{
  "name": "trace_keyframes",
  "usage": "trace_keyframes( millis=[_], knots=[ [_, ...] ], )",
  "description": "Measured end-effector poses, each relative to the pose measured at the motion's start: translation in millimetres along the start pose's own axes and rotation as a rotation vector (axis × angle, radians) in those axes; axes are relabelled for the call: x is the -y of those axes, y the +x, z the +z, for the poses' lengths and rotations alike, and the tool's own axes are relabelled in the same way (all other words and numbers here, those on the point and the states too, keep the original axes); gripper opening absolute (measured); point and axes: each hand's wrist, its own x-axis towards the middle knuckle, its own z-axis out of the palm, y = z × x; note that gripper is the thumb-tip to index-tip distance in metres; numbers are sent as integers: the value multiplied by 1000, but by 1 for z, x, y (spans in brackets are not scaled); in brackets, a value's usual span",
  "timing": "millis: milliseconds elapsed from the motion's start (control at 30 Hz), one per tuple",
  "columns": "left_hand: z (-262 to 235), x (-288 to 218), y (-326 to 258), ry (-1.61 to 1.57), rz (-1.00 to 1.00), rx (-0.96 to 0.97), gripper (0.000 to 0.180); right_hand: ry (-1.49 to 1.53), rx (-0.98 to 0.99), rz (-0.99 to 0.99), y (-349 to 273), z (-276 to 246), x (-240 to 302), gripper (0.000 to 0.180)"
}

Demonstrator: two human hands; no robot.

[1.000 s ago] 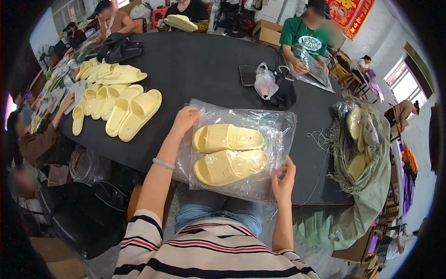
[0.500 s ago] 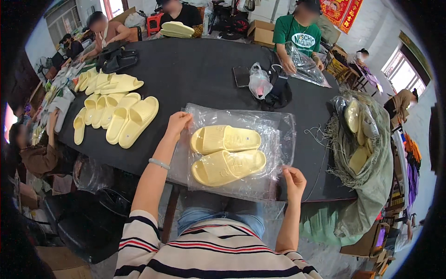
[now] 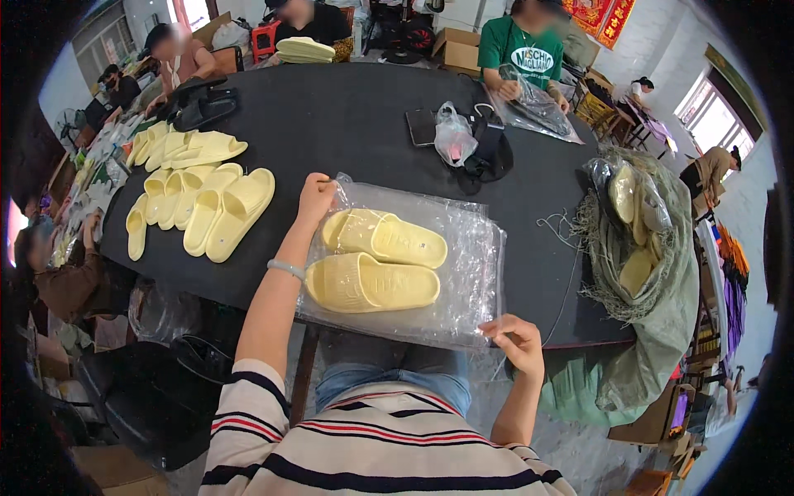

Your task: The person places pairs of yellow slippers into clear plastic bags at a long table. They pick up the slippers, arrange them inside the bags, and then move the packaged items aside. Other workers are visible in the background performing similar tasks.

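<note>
A pair of pale yellow slides [image 3: 372, 283] lies side by side inside a clear plastic bag [image 3: 467, 248] at the table's near edge. With closed fingers, my left hand [image 3: 317, 198] pinches the bag's far left corner. At its near right corner, my right hand [image 3: 514, 339] grips the plastic between thumb and fingers. Both slides sit toward the left part of the bag, toes to the left. What lies flat under the bag is partly hidden, though more clear plastic seems to be beneath it.
Several loose yellow slides [image 3: 237, 215] stand on the black table [image 3: 331, 124] at left, near black slides [image 3: 207, 107]. A phone [image 3: 420, 128] and small plastic bag [image 3: 455, 140] lie beyond. An open sack [image 3: 662, 289] with bagged slides is at right. Across, a person in green [image 3: 519, 58] handles plastic.
The slides and their bag have shifted left and turned slightly. My right hand has moved a little nearer to me along with the bag's right corner. My left hand still holds its corner.
</note>
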Motion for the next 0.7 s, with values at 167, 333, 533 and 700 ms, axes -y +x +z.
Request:
trace_keyframes(
  millis=[167,333,533,700],
  knots=[
    [9,-30,-54,201,164,0,38,203,36,221,-15,-10,-18,35],
    [-17,-35,-102,347,348,153,38,80,-73,141,11,-12,-40,41],
    [-23,-15,-132,374,387,181,39,-763,300,-105,94,17,-27,56],
    [-20,-17,-142,327,402,121,39,-894,500,-264,153,59,-40,62]
  ],
)
